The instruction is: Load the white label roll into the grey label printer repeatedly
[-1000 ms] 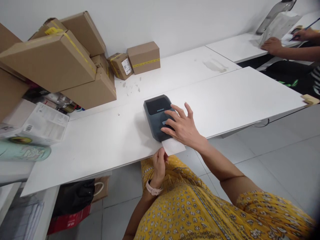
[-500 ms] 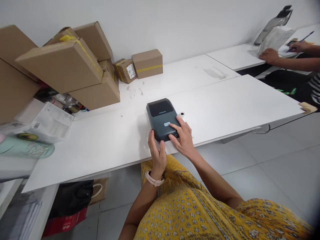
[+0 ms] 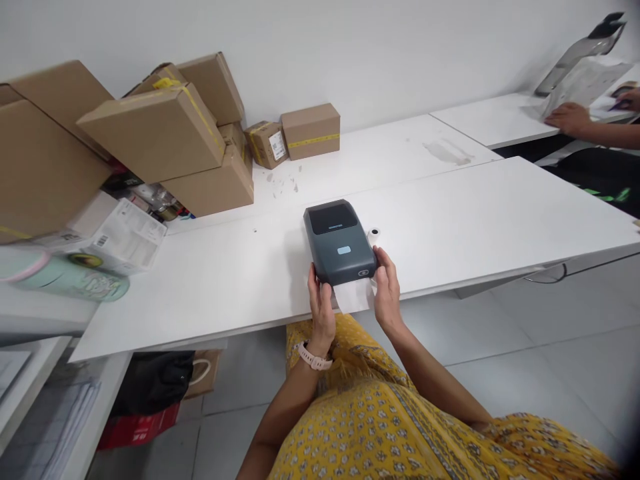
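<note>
hands (image 3: 323, 317) at dark teal printer (image 3: 339, 243), pale button, glossy black panel, rounded edges

Looks like a small packing rm or office w/ taped cardboard boxes (image 3: 155, 133), one w/ a shipping label (image 3: 277, 145), stacked on a white worktop (image 3: 240, 267). Tiled flr (image 3: 480, 333), plain wall (image 3: 390, 53), plus another person (image 3: 575, 121) at an adjoining desk (image 3: 500, 120).

The printer (image 3: 338, 243) hides the upper end of the paper (image 3: 353, 297), the left edge crops the mint-green bottle (image 3: 75, 275), the right edge crops a co-worker's arm (image 3: 616, 135), and the shipping label (image 3: 277, 145) is unreadably small.
</note>
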{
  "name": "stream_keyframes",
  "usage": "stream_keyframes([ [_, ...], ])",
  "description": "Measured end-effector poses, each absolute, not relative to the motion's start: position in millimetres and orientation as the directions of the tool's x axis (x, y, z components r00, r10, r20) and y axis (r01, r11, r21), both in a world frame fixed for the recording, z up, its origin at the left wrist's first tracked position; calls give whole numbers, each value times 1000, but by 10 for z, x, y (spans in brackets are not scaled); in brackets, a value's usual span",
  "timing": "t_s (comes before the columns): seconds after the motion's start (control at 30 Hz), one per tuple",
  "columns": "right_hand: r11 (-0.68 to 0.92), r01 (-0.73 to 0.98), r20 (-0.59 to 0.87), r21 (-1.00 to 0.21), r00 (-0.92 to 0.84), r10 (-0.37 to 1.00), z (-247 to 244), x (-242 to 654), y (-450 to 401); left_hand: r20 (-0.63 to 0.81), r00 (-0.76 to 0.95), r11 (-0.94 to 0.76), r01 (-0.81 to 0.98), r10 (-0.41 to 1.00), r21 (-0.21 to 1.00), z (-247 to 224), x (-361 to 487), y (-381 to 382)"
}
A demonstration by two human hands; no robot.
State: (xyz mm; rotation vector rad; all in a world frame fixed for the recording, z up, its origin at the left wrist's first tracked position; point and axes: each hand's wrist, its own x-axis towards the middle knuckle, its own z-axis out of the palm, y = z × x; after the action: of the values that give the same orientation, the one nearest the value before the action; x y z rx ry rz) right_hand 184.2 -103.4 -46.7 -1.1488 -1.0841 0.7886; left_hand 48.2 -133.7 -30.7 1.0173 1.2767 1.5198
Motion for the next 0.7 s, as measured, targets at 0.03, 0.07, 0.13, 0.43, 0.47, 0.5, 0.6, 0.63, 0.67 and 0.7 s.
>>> stream_keyframes([
  [0.03,236,9,225,-972,339,913,-495,1822,-1028,51,-282,-90,-127,958,988,-303,480,-1340],
  [0.07,216,-11,197,-976,361,911,-518,1801,-1024,55,-286,-96,-132,957,987,-303,478,-1341],
  [0.13,178,-40,148,-983,388,910,-548,1760,-1020,64,-298,-108,-133,952,985,-319,478,-1337],
  [0.43,184,-163,90,-969,462,882,-699,1670,-935,115,-389,-191,-162,914,968,-551,561,-1242],
  [0.47,187,-137,103,-973,466,879,-710,1670,-925,118,-393,-198,-170,912,965,-563,571,-1235],
  [0.5,187,-110,115,-976,467,877,-712,1670,-919,116,-394,-199,-175,912,964,-569,578,-1229],
  [0.6,167,-56,123,-984,463,878,-668,1666,-919,114,-399,-194,-165,910,967,-560,587,-1220],
  [0.63,157,-45,119,-986,465,877,-642,1662,-923,118,-400,-195,-158,909,968,-553,586,-1220],
  [0.67,150,-35,117,-988,470,875,-615,1658,-927,122,-405,-198,-151,906,969,-545,584,-1220],
  [0.7,145,-23,118,-989,473,873,-590,1653,-931,124,-407,-199,-146,905,969,-537,582,-1221],
])
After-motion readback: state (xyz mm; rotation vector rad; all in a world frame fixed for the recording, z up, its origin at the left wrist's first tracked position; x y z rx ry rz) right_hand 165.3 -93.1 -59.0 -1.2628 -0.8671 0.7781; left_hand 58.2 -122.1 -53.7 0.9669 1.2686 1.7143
